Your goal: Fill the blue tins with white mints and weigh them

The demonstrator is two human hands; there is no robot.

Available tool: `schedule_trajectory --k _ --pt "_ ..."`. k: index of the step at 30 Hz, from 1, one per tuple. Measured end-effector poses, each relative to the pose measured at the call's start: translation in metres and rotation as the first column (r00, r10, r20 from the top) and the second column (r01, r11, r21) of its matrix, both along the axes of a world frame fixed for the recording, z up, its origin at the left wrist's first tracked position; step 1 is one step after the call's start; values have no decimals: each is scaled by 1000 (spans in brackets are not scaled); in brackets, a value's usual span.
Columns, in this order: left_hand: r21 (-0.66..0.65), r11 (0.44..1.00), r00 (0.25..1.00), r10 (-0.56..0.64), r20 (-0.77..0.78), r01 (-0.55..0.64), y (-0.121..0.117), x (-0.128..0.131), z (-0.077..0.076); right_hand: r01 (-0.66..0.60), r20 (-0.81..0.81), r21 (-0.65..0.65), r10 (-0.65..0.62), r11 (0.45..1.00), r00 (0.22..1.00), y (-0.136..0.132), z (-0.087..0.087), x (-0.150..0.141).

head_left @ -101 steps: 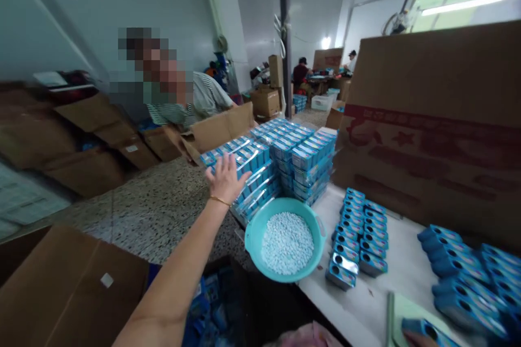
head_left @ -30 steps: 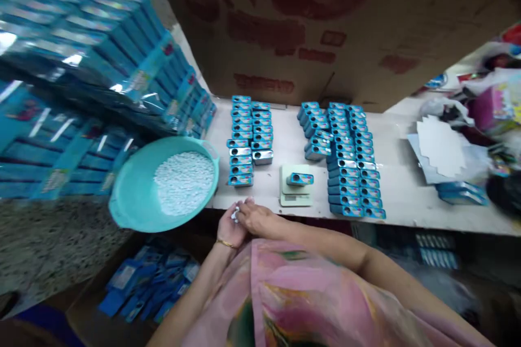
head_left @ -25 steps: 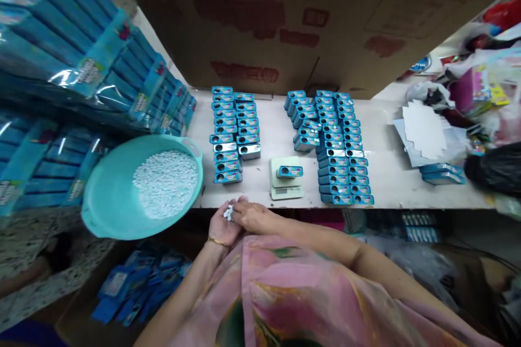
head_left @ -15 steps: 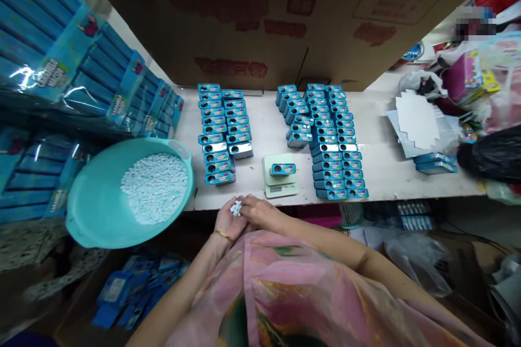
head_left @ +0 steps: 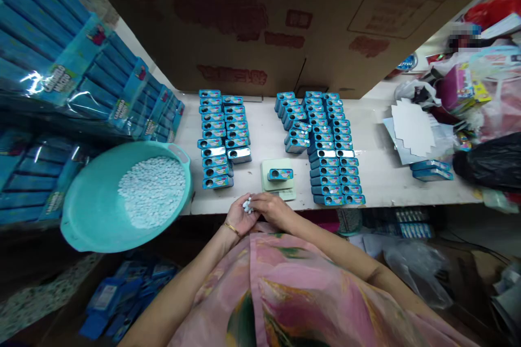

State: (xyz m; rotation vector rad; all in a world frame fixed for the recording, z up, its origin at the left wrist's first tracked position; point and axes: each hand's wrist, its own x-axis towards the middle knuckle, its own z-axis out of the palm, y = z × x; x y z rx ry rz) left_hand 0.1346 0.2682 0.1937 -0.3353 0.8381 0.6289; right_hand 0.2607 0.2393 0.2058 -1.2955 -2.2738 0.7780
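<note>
Several pale blue-white candies [head_left: 247,205] lie in the cupped palm of my left hand [head_left: 240,216], at the table's front edge. My right hand [head_left: 271,208] reaches over that palm, its bent fingertips pressed together on the candies; how many they grip is hidden. Just beyond my hands stands a pale green scale [head_left: 266,186], its display partly covered by my right hand. On it rests a small blue tin [head_left: 280,174] with a dark round opening. A turquoise basin [head_left: 91,200] to the left holds a heap of the same candies [head_left: 152,191].
Rows of blue tins [head_left: 214,143] stand left of the scale, with more rows [head_left: 323,162] to its right. A large cardboard box [head_left: 244,27] closes off the back. Wrapped blue packs [head_left: 77,65] are stacked at left. White card pieces [head_left: 413,127] lie at right.
Both hands have shifted slightly right and nearer the scale, staying together. My right fingertips have moved onto the candies in my left palm. The tin on the scale stays put.
</note>
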Motion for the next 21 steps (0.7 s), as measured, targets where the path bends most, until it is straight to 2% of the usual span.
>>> schedule_trajectory --k 3,6,10,16,21 --pt "36 999 999 17 -32 -16 4 2 -1 129 -22 51 -128 990 992 8 1 17" --pt "27 999 994 21 -106 -18 7 0 -4 281 54 83 -286 956 957 22 -1 38" --pt "8 999 984 39 -173 -39 5 -7 -5 348 125 42 -350 937 928 35 -8 58" --pt "-10 996 973 87 -214 -92 -1 -22 -4 490 -89 51 -485 870 870 29 -1 72" --pt "-11 1000 986 -18 -165 16 -9 -36 -10 621 -205 -12 -609 784 766 8 2 88"
